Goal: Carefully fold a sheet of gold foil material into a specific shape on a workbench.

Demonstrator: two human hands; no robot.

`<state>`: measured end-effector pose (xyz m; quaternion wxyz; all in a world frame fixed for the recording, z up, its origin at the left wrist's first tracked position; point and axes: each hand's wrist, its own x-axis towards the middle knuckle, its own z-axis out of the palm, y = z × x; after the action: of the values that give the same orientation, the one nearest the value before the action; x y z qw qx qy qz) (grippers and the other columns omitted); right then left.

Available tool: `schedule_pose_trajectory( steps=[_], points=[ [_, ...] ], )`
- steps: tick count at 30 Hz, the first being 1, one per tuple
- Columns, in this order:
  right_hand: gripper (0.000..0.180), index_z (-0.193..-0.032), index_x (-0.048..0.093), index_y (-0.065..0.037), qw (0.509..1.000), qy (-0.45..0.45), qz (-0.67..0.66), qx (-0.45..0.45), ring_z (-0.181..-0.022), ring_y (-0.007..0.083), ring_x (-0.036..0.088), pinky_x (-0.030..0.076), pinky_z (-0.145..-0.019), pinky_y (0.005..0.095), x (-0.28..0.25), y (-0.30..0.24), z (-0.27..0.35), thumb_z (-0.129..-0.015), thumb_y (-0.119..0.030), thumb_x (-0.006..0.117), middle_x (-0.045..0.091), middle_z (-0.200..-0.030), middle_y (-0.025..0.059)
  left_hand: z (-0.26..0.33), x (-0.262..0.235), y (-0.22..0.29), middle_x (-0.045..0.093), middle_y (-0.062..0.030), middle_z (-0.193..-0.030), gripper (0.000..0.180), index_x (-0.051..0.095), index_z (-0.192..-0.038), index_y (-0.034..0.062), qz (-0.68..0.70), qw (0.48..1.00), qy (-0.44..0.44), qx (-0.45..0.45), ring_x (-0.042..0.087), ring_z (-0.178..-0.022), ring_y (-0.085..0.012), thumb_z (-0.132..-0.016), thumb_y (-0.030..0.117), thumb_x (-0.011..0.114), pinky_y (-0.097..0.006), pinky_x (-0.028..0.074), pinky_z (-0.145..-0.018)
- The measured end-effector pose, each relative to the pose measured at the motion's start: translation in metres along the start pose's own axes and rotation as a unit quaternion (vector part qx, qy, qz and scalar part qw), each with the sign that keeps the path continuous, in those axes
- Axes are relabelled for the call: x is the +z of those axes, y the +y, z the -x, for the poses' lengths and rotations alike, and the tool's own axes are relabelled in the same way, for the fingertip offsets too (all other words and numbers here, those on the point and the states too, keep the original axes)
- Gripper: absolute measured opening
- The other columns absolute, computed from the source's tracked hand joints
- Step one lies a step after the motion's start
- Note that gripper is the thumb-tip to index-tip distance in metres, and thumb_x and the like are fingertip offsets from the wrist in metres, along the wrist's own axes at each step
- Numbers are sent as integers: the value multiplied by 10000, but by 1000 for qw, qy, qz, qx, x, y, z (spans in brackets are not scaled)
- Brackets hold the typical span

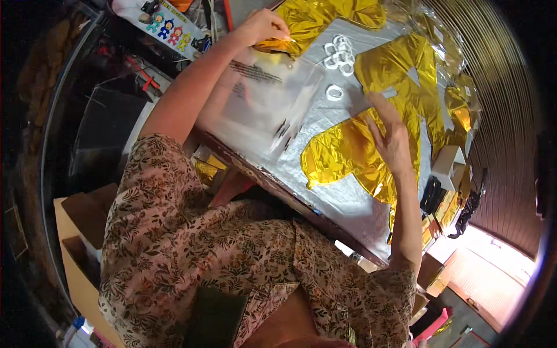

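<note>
My left hand (264, 26) reaches to the far side of the table and is closed on the edge of a crumpled gold foil balloon piece (301, 23). My left forearm lies over a clear plastic bag (270, 101) with black print. My right hand (390, 139) rests flat, fingers spread, on a larger gold foil balloon (342, 159) on the silver-covered table (348, 206). Several white plastic rings (340, 55) lie between the two hands, and one single ring (335, 93) lies closer to me.
More gold foil shapes (406, 69) cover the table's far right. A white box (447, 159) and a black object (432, 194) sit at the right edge. Cardboard boxes (75, 232) stand at the lower left. A strip with cartoon figures (168, 28) lies at the top left.
</note>
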<state>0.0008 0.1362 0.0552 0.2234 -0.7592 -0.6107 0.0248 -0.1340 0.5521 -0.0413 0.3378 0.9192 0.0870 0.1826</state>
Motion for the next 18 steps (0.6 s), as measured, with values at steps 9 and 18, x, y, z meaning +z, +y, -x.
schedule_pose_trajectory(
  steps=[9, 18],
  points=[
    [418, -1436, 562, -38, 995, 8, -60, -79, -1321, 359, 588, 438, -1127, 416, 98, 28, -173, -1023, -95, 584, 615, -1435, 183, -2, -12, 7, 750, -55, -938, 291, 820, -947, 109, 32, 997, -62, 41, 711, -902, -220, -777, 340, 871, -342, 544, -839],
    [425, -1400, 605, -62, 990, -49, 14, -129, -1376, 322, 537, 353, -1198, 469, 125, 30, -193, -982, -43, 533, 591, -1472, 156, -3, -14, -4, 705, -31, -897, 227, 768, -900, 28, 55, 992, -118, 5, 670, -897, -132, -843, 235, 841, -311, 526, -815]
  ],
)
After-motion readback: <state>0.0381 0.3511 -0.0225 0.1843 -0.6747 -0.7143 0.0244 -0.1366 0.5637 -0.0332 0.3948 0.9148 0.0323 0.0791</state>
